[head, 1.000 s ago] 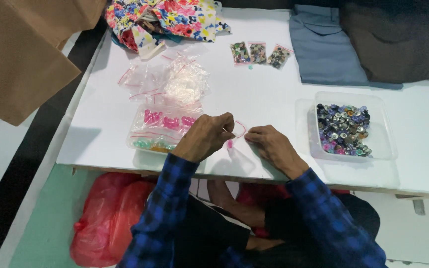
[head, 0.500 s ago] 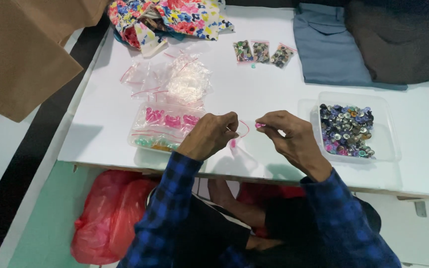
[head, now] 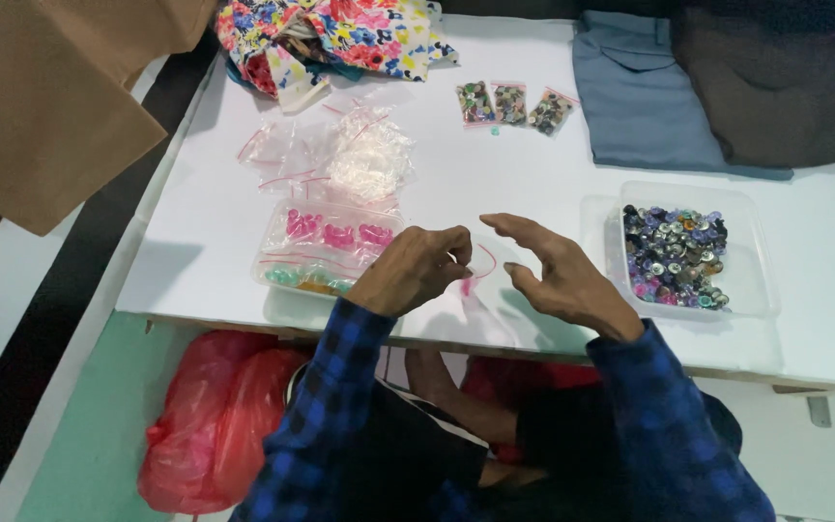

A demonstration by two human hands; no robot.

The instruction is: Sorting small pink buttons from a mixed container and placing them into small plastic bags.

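White tabletop (head: 495,174) stretched in front of me, with the floor and a red plastic bag (head: 210,416) showing below its near edge. Between my two hands, just above that near edge, hung a small clear zip bag (head: 475,290) with a pink strip along its mouth. My left hand (head: 413,271) was curled nearly closed, its fingertips pinching the bag's top edge. My right hand (head: 562,275) sat just beside the bag, apart from it, fingers spread and loosely arched, grasping nothing that I could see. The bag's mouth pointed up toward my left fingertips, and its long axis ran down and slightly toward me, the clear body trailing below the pink strip; how much lay inside it I could not tell.

Just left of my left hand lay a clear tray (head: 326,251) of pink and green pieces. Well to the right of my right hand stood a clear tub (head: 756,290) full of mixed beads. Farther back lay empty zip bags (head: 340,155), three small filled packets (head: 512,104), floral cloth (head: 340,34) and folded blue cloth (head: 649,97).
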